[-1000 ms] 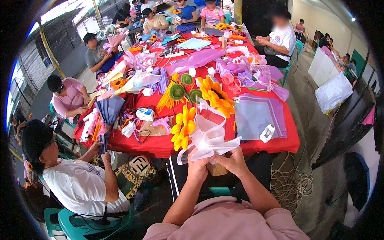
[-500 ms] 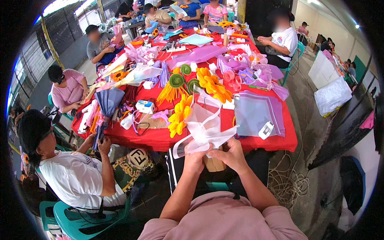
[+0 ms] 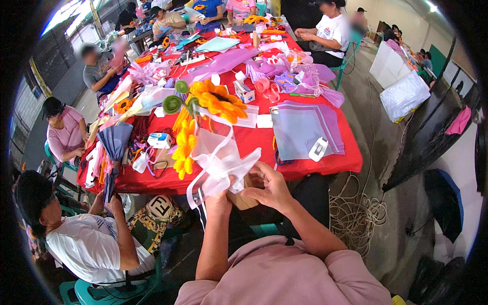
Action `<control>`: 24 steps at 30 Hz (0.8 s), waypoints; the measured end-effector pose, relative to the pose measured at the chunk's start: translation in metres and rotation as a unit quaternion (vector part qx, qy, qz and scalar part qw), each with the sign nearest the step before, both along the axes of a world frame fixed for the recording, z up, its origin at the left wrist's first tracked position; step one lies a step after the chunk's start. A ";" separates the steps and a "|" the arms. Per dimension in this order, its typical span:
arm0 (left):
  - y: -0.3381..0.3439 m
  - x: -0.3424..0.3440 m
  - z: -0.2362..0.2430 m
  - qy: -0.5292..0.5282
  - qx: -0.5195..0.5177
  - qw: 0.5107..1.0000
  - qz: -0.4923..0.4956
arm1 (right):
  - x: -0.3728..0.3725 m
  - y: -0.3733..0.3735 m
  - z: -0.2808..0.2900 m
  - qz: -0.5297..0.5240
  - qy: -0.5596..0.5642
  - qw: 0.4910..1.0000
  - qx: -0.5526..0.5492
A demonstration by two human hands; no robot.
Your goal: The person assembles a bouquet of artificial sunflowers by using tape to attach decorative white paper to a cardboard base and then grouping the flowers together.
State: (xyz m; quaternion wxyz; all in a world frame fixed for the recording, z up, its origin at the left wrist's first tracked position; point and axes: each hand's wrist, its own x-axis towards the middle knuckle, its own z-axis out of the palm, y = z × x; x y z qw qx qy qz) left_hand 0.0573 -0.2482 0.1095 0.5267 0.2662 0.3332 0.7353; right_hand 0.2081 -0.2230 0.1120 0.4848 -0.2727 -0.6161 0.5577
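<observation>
In front of me is a fuzzy flower bouquet with a brown-centred orange flower (image 3: 217,100), a yellow flower (image 3: 185,152) and green coiled stems (image 3: 172,104). Sheer white wrapping (image 3: 216,145) surrounds its lower part, with a white ribbon bow (image 3: 221,170) on it. My left hand (image 3: 218,204) is closed round the bouquet's base just below the bow. To its right, my right hand (image 3: 268,187) has its fingers apart beside the brown block-like piece (image 3: 243,197) under the bouquet. Whether that piece joins the bouquet I cannot tell.
On the red-covered table (image 3: 249,160) lie grey and purple wrapping sheets (image 3: 300,129), a white glue-tape-like dispenser (image 3: 318,149) and a small box (image 3: 159,140). A co-worker at left holds a dark-blue wrapped bouquet (image 3: 116,147). Coiled rope (image 3: 356,211) lies on the floor at right.
My right hand has loosened from the bouquet's base and its fingers have spread. The bouquet has shifted left in view with my left hand, and the whole view has turned slightly.
</observation>
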 end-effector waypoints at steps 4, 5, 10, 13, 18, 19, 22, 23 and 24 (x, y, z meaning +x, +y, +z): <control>0.005 -0.011 -0.004 0.031 0.000 1.000 -0.002 | 0.010 -0.001 -0.034 -0.066 -0.078 0.995 0.004; 0.007 -0.010 -0.001 0.030 -0.002 1.000 -0.001 | 0.015 -0.003 -0.041 -0.079 -0.095 0.992 -0.011; 0.019 -0.003 -0.008 0.017 -0.008 1.000 0.011 | 0.046 -0.014 -0.076 -0.118 -0.160 0.978 -0.067; 0.025 0.004 -0.007 0.008 -0.023 1.000 0.001 | 0.062 -0.019 -0.086 -0.150 -0.168 0.969 -0.104; 0.027 0.013 -0.009 -0.032 -0.034 0.998 -0.037 | 0.069 -0.024 -0.086 -0.183 -0.107 0.966 -0.151; 0.027 0.014 -0.011 -0.016 -0.042 0.998 -0.044 | 0.069 -0.024 -0.085 -0.185 -0.099 0.965 -0.159; 0.027 0.017 -0.021 -0.044 -0.070 0.995 -0.049 | 0.065 -0.025 -0.078 -0.175 -0.083 0.965 -0.175; 0.026 0.018 -0.021 -0.049 -0.080 0.994 -0.051 | 0.062 -0.026 -0.073 -0.171 -0.073 0.965 -0.183; 0.026 0.019 -0.023 -0.055 -0.077 0.994 -0.047 | 0.059 -0.026 -0.065 -0.168 -0.079 0.967 -0.175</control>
